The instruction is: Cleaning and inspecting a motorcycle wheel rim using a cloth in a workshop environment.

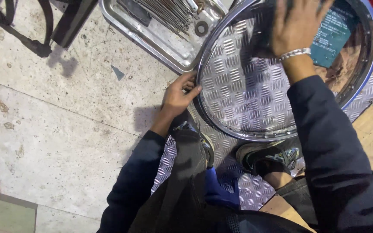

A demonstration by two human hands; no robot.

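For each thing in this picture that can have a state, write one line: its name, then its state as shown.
wheel rim: bare, no spokes, lying flat on the checker plate.
left hand: gripping the rim's left edge.
right hand: raised over the rim, pressed on a dark object, partly blurred.
metal tray: open, holding a bundle of thin metal rods and a washer.
shoes: planted on the checker plate beside the rim.

Both arms wear long dark navy sleeves (333,142), slightly creased at the elbows. A beaded silver bracelet (295,53) circles the right wrist, upper right of the frame. Dark trousers (186,190) cover the legs, and the black shoes (268,156) show pale, patterned markings.
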